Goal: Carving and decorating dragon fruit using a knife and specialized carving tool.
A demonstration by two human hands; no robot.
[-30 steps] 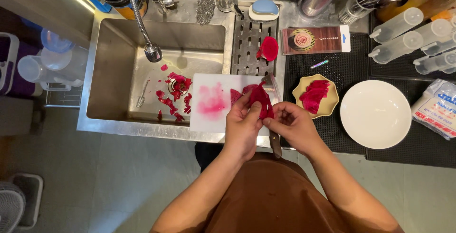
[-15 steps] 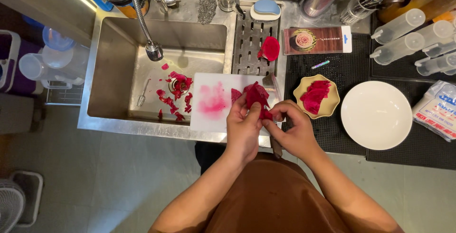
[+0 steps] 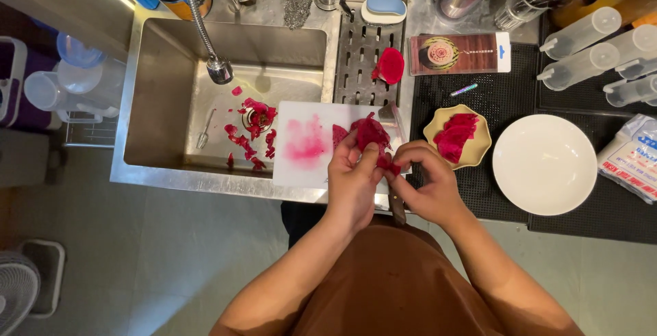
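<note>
Both hands form the grip: I see the left hand (image 3: 352, 178) and the right hand (image 3: 426, 184) pinching a magenta fruit piece (image 3: 371, 135) between their fingertips, held just above the right edge of the white cutting board (image 3: 308, 143), which is stained pink. A knife (image 3: 395, 137) lies under the hands, its handle toward the body. Left of the board, red peel scraps (image 3: 250, 127) lie in the steel sink (image 3: 164, 103). To the right, a yellow dish (image 3: 431, 131) holds cut red slices, beside an empty white plate (image 3: 544, 165) on the black mat (image 3: 520, 83) of the table.
</note>
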